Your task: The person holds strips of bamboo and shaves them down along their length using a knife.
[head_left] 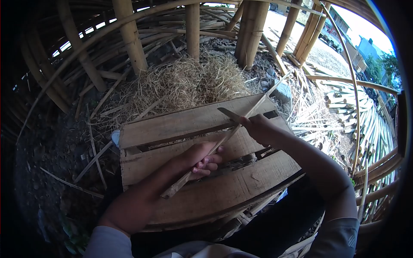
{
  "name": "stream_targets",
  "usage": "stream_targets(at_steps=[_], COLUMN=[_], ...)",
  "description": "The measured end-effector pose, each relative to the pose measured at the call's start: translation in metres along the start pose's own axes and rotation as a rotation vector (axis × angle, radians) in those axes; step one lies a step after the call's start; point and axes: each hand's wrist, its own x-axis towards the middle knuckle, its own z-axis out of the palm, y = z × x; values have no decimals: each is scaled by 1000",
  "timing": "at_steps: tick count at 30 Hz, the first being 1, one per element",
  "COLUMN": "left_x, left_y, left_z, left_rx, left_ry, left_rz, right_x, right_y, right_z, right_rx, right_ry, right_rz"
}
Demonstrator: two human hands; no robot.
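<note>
A long, thin bamboo strip (227, 136) slants over a slatted wooden table (172, 126), its near end low at the left and its far end past the table's back right corner. My left hand (205, 160) is closed around the strip's lower part. Farther up, my right hand (257, 128) grips a knife (229, 114), whose blade points left and lies across the strip. The knife's handle is hidden inside my fingers.
A heap of pale shavings (185, 84) lies behind the table. Upright bamboo poles (192, 32) stand beyond it. Many cut bamboo poles (365, 116) are piled at the right, and loose strips (92, 161) lie on the dark ground at the left.
</note>
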Motion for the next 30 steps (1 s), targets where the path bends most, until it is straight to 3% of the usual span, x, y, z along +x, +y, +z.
stream_targets(at_steps=[2, 5, 8, 12, 15, 16, 19, 21, 22, 23, 25, 26, 27, 29, 30], left_x=[1, -3, -5, -1, -2, -2, -4, -6, -8, -9, -8, -8, -7, -5, -4], left_y=[-1, 1, -1, 0, -2, -1, 0, 1, -1, -1, 3, 5, 3, 1, 0], left_z=[-5, 2, -2, -2, -1, -2, -1, -1, -4, -5, 0, 1, 1, 1, 1], left_rx=[-62, -54, -28, -34, 2, -9, -11, 0, 8, 25, -6, -39, -36, 14, 11], left_ry=[-99, -79, -26, -68, -32, -19, 11, 24, -3, -30, -31, -32, -28, 13, 17], left_rz=[-12, -11, 2, -4, 6, 3, 8, 14, 5, -7, -8, -5, -11, 7, 6], right_x=[15, 13, -2, 17, 24, -3, 10, 1, 9, 18, 8, 8, 4, -4, 1], right_y=[13, 10, -2, 10, 24, -7, 2, 6, 13, 21, -2, -4, -4, -2, 5], right_z=[-17, -17, 5, -19, 20, -4, -14, 20, 31, 24, -11, -16, -6, 19, 26], right_rx=[6, 63, -2, 59, -128, 1, 14, -9, -133, -130, -2, 9, 17, 68, 47], right_ry=[34, 80, 43, 30, 200, -63, 54, 170, 335, 336, 22, 63, 62, -16, 48], right_rz=[25, 71, -55, 35, -255, -5, 60, -127, -356, -356, 61, 119, 121, -53, -152])
